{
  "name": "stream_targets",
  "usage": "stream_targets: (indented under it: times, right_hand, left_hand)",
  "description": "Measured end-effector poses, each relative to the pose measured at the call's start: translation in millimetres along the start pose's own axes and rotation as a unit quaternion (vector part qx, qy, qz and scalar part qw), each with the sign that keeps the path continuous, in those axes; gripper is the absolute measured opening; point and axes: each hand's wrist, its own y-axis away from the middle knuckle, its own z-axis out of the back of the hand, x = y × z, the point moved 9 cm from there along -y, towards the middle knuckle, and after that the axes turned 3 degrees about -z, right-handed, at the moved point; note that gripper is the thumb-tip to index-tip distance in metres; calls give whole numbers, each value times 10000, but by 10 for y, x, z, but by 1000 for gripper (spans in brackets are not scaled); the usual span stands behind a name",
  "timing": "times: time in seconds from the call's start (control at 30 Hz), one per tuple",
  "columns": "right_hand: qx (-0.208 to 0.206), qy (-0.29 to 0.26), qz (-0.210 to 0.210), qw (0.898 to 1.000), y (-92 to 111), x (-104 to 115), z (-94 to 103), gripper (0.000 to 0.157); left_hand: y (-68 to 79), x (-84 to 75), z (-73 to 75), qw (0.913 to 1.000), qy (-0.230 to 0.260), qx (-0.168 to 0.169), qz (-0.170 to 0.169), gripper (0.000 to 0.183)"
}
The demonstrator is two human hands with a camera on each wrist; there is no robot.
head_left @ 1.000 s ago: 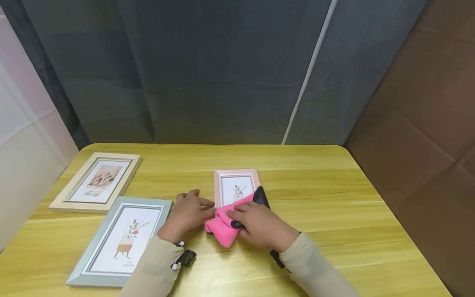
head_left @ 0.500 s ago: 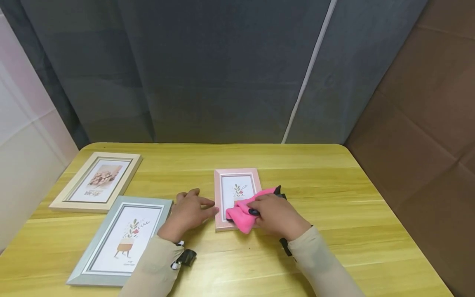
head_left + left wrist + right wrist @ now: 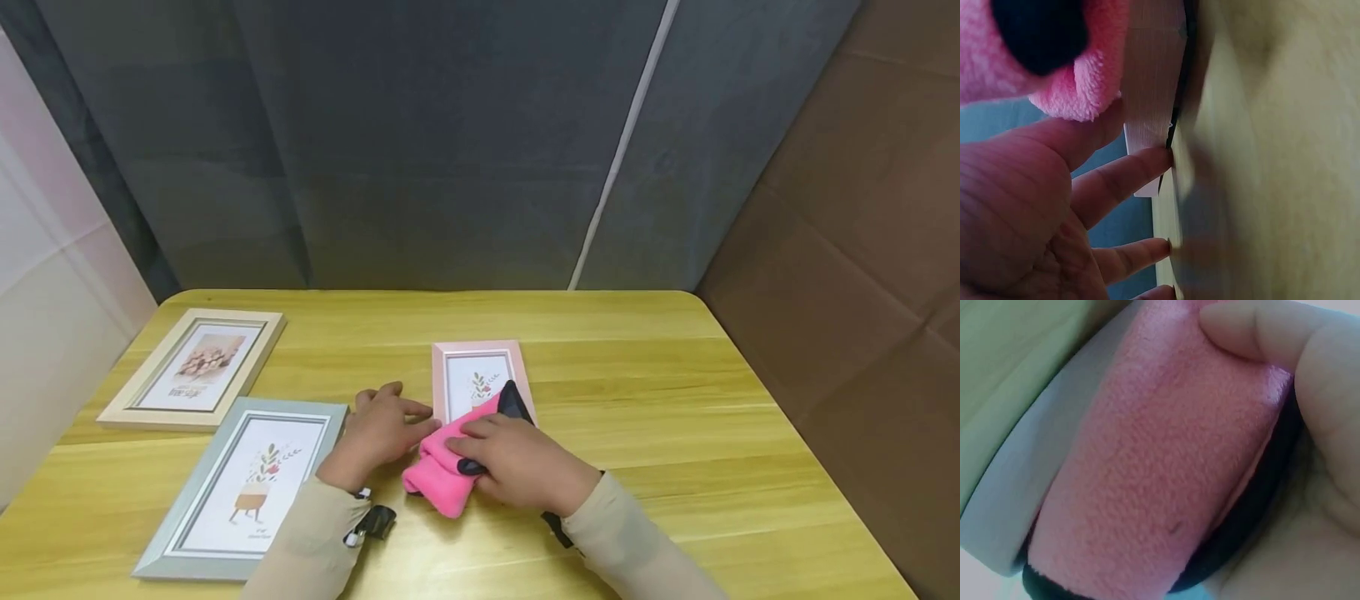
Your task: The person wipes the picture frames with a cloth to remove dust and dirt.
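Observation:
A small pink picture frame [image 3: 441,379] lies face up near the table's middle, showing a plant print. My right hand [image 3: 517,462] grips a folded pink cloth [image 3: 442,479] with black edging, which covers the frame's lower part and hangs past its near edge. Close up in the right wrist view, the thumb presses on the fuzzy cloth [image 3: 1141,456]. My left hand [image 3: 382,433] is at the frame's left side, fingers spread. In the left wrist view its fingertips meet the frame's side [image 3: 1154,81] and the tabletop, and the cloth touches the thumb.
A larger grey-blue picture frame [image 3: 197,483] lies left of my left hand, under the forearm. Behind it a cream picture frame [image 3: 247,367] lies at the table's left. The wood-grain table [image 3: 675,433] extends right, with a dark curtain [image 3: 450,150] behind its far edge.
The right hand moved the cloth rightward and up across the frame, then back down and left over its lower part. The left hand stayed at the frame's left side.

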Motion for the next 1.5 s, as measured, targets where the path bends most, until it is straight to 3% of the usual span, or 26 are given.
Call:
stream_targets:
  times: [0.13,0.37,0.6,0.7,0.83,0.97,1.1,1.27,1.5]
  right_hand:
    - [76,-103,-351,9993,17,-89,-1,44]
    - [-29,-251,-1039,9943,101,-448,90,35]
    - [-283,-682,-1257,9893,150,-762,170,33]
    - [-483,-741,-1790,9799,225,-1012,234,36]
    - [-820,-492,-2627,9601,440,-1518,295,41]
    - [-926,-478,-3111,9447,671,-1976,195,45]
    - [-618,-841,-3176,9425,755,-2170,33,51]
    - [-565,-1015,-3032,9458,741,-2175,33,50]
    - [-580,-1047,-3012,9460,733,-2170,28,49]
  left_hand:
    - [-2,-25,7,10000,-23,-12,-53,38]
    - [13,-23,-2,9999,33,-24,-106,36]
    - [19,1,0,9999,119,-65,-99,35]
    - [15,-2,5,9998,158,-103,-99,35]
    - [16,-46,16,9995,114,-173,-241,35]
    - [29,-91,27,9994,17,-180,-305,48]
    - [43,-150,12,9991,162,-40,-395,65]
    - [77,-207,-50,9984,170,297,-441,72]
    - [58,-206,-44,9992,-8,252,-325,72]
